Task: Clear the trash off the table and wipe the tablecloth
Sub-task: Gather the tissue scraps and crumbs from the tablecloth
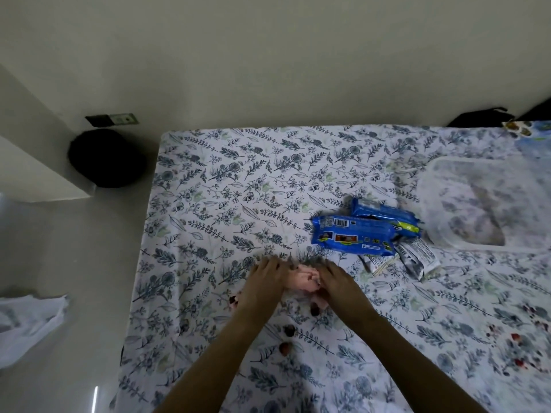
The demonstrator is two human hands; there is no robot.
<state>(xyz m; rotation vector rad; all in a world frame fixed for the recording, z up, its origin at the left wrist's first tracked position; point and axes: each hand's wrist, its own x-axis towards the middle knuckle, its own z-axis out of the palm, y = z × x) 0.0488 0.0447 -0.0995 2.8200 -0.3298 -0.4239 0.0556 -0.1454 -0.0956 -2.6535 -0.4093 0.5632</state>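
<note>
We look down from head height at a table covered by a white tablecloth point(226, 186) printed with blue-grey leaves and flowers. Near the middle of the cloth, both of our hands press down on a crumpled pink cloth point(304, 280). Our left hand point(264, 283) lies flat on its left part with fingers spread, and our right hand point(335, 281) covers its right part, fingers curled loosely over the fabric; we cannot tell whether either hand truly grips it. Just behind and to the right of our hands lie two blue snack wrappers point(354, 236), one overlapping the other, with a couple of small grey and white sachets point(416, 257) touching their near edge. Beyond them to the right sits a clear plastic container point(441, 186). A few small dark reddish scraps point(284, 348) rest on the cloth between our forearms, and red stains point(517, 347) spot the cloth at the far right. On the floor to the left are a black round object point(105, 158) by the wall and a white plastic bag point(26, 323).
</note>
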